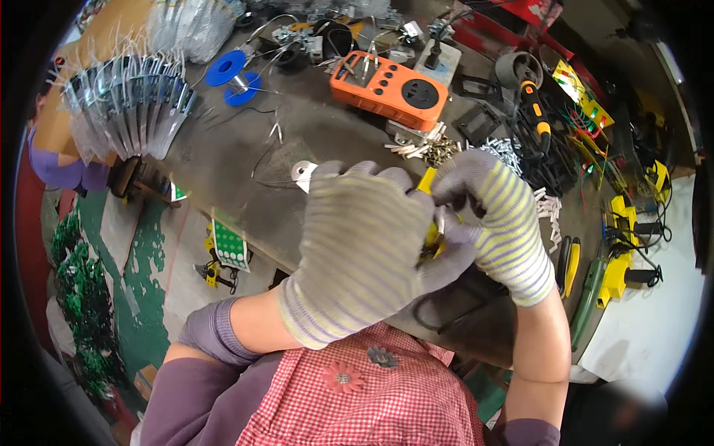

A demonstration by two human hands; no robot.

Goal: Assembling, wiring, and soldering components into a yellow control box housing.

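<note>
Fingers (455,175) curled, your gloved left hand (364,230) and right hand (506,219) meet around a partly hidden yellow part (427,181) above the tabletop (223,156); which hand grips it cannot be told. Beyond them, an orange box (394,93) and a blue spool (226,68) rest there.

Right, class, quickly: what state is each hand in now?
Left hand: curled at the yellow part; grip hidden.
Right hand: curled beside it; whether it holds anything cannot be told.
</note>
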